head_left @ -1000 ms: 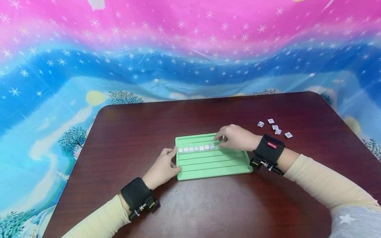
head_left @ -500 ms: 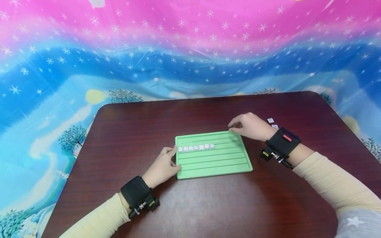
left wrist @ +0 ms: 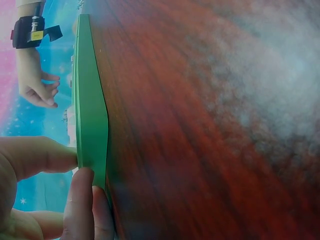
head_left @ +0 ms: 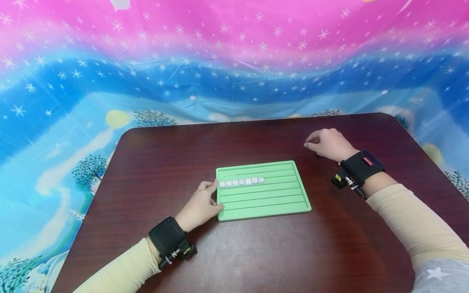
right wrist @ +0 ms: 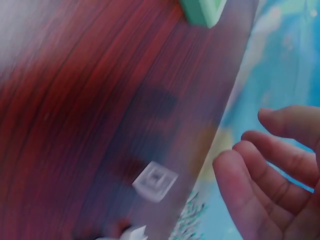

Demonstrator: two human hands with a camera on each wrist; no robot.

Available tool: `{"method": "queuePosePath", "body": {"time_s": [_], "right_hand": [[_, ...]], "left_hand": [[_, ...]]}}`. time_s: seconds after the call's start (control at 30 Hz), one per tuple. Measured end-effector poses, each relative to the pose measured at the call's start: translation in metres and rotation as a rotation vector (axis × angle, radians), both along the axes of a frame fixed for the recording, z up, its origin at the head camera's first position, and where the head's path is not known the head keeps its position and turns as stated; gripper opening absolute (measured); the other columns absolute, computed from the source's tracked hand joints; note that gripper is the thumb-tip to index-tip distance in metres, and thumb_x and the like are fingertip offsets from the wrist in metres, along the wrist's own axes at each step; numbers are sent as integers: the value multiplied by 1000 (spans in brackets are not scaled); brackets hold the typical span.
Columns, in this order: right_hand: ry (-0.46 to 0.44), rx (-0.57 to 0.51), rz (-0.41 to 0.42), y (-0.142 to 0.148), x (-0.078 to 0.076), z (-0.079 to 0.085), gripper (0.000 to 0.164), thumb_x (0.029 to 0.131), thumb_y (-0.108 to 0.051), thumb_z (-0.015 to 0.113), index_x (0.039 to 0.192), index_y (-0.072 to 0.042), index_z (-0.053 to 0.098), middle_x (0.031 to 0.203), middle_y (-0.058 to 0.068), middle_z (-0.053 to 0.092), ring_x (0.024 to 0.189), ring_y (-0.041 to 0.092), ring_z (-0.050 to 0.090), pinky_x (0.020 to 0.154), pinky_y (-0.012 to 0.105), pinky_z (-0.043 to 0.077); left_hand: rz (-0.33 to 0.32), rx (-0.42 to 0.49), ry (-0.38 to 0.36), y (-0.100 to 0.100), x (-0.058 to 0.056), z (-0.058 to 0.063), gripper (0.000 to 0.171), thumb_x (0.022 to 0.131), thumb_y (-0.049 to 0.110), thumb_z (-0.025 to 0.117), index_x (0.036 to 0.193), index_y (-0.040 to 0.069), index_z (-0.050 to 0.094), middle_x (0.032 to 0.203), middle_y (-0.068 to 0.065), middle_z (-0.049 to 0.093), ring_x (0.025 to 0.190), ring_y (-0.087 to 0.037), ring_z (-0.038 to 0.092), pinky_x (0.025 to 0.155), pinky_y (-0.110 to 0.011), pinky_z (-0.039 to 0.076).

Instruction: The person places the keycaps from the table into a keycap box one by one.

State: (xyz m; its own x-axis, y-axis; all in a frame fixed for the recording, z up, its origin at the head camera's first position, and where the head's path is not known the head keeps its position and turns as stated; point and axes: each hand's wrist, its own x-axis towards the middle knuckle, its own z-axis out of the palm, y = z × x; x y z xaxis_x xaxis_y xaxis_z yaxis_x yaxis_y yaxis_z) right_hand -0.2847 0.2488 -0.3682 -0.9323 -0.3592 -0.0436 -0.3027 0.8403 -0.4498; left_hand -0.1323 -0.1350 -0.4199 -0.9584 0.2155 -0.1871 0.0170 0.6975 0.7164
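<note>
A light green tray [head_left: 264, 201] with long grooves lies flat on the table. My left hand [head_left: 199, 207] grips its left edge, thumb by the near corner and fingers farther up; the fingertips [left wrist: 81, 185] touch the tray's side in the left wrist view. One groove holds a row of several white keycaps [head_left: 242, 182] starting at the left end. Beyond the tray's far right corner, my right hand [head_left: 331, 144] hovers with loosely bent fingers and nothing between them. Near it in the right wrist view lies a loose white keycap [right wrist: 156, 181], hollow side showing.
Another white keycap [right wrist: 134, 233] shows at the bottom of the right wrist view; the right hand and wrist strap mostly hide the loose ones in the head view. The dark red-brown table [head_left: 165, 162] ends at a patterned cloth [head_left: 234, 81] behind.
My right hand has moved from over the tray's row of keycaps to the far right, over the loose keycaps. The left hand and the tray have stayed in place.
</note>
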Motion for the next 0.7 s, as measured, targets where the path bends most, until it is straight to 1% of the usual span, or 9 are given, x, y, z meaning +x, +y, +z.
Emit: {"method": "queuePosePath", "body": {"time_s": [0.13, 0.33, 0.4, 0.53, 0.7], "right_hand": [[18, 29, -60, 11, -4, -4, 31, 101, -18, 65, 115, 8, 72, 100, 22, 73, 74, 26, 66, 64, 43, 48], [-32, 62, -126, 23, -10, -10, 34, 101, -20, 65, 114, 11, 71, 93, 22, 72, 65, 26, 61, 62, 44, 47], [-60, 64, -137, 25, -11, -12, 34, 101, -21, 64, 113, 11, 70, 89, 20, 71, 62, 25, 59, 60, 43, 47], [-100, 64, -142, 27, -11, -14, 33, 101, -20, 65, 111, 10, 70, 85, 17, 70, 57, 25, 55, 55, 39, 43], [-92, 73, -126, 25, -10, -16, 30, 100, -18, 66, 107, 10, 71, 85, 17, 70, 60, 24, 54, 56, 38, 42]], "left_hand": [[3, -4, 2, 0, 0, 0, 80, 89, 4, 74, 155, -10, 31, 145, -25, 41, 77, -9, 57, 73, -30, 50], [0, -4, 0, 0, 0, 0, 80, 89, 4, 74, 155, -10, 31, 145, -25, 41, 78, -10, 57, 73, -30, 49], [1, -4, 0, 0, 0, 0, 80, 89, 4, 74, 155, -10, 31, 145, -25, 41, 78, -10, 57, 73, -30, 49], [2, -6, 0, 1, 0, 0, 80, 89, 4, 73, 155, -10, 31, 145, -24, 41, 77, -10, 57, 73, -30, 49], [4, -8, 3, 0, 0, 0, 80, 89, 4, 74, 155, -10, 32, 145, -25, 41, 77, -10, 56, 72, -30, 49]]}}
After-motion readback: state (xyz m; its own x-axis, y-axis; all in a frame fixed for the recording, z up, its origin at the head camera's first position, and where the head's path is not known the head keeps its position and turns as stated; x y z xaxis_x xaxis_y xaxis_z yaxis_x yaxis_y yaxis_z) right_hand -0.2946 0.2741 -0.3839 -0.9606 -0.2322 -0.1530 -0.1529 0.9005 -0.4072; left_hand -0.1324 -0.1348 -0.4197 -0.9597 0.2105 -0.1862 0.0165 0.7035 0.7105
